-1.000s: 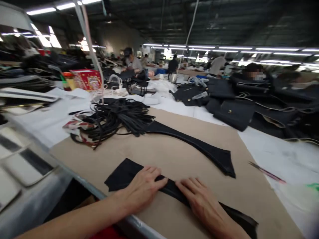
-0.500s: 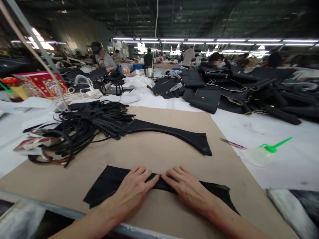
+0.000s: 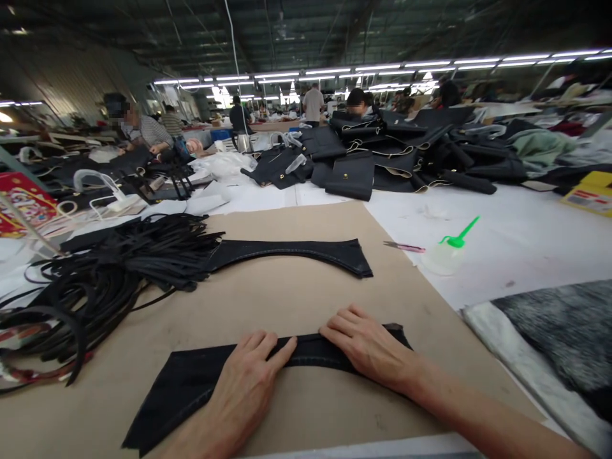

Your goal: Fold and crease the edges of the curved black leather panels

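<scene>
A curved black leather-like panel [image 3: 306, 352] with stitching along its inner edge lies on the brown board [image 3: 430, 408]. My left hand [image 3: 251, 376] rests over its middle left, with bent fingers and thumb gripping the far edge. To the right, my right hand [image 3: 366, 347] has its fingers closed on the same edge. A short stretch of the panel shows between the two hands; the undersides of the fingers are hidden. Farther up the board lies a second curved black panel [image 3: 291, 248] of similar shape, touched by neither hand.
A heap of black straps [image 3: 148, 255] covers the board's left side. Small pink-handled snips [image 3: 404, 247] and a green-nozzled bottle [image 3: 447, 252] are on the right. Black bag parts [image 3: 351, 172] pile up behind. Dark fuzzy material [image 3: 564, 338] lies at lower right. Several people work farther off.
The view has swung right, so everything sits farther left. My hands have moved apart a little along the edge, and the near panel's stitched inner edge shows more.
</scene>
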Demonstrator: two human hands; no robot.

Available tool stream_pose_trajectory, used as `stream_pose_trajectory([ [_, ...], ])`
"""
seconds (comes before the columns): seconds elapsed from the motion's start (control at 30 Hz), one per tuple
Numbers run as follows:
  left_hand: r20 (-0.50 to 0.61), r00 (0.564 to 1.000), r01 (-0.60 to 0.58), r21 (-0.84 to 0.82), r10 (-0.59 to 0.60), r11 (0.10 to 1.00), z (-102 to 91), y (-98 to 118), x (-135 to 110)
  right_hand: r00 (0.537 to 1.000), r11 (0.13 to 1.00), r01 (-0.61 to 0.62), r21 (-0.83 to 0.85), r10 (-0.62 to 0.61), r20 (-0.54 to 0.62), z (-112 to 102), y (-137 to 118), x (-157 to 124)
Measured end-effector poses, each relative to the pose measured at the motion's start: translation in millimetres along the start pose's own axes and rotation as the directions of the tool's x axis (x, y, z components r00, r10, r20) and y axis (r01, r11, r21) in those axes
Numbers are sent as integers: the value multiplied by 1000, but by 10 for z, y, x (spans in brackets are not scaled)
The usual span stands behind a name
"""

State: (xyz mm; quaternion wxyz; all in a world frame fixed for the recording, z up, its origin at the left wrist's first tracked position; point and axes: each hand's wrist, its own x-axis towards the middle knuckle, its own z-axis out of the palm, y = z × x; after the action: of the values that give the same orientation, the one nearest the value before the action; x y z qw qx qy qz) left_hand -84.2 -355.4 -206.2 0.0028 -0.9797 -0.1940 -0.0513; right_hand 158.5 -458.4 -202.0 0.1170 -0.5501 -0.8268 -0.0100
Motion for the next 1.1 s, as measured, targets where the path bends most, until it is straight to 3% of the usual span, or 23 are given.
stream_pose_trajectory([
  [0.17,-1,1000,-5,43,5,999,18,9,21,1000,1000,-3,-31,4,20,22,-16,-40],
  [0.4,-41,995,-90,-84,87,992,-30,37,113,999,999,-19,-50,20,28,-14,-40,-63],
  [0.6,-190,975,-145,-129,119,981,69,200,287,1000,997,0,-79,2,30,-20,-36,-60],
  [0.8,-120,984,-148,-114,135,982,170,313,375,999,997,-35,-75,35,-2,-60,12,-93],
  [1.1,-130,986,-121,-88,109,989,141,318,418,991,988,-130,-79,126,-45,-100,259,-306],
])
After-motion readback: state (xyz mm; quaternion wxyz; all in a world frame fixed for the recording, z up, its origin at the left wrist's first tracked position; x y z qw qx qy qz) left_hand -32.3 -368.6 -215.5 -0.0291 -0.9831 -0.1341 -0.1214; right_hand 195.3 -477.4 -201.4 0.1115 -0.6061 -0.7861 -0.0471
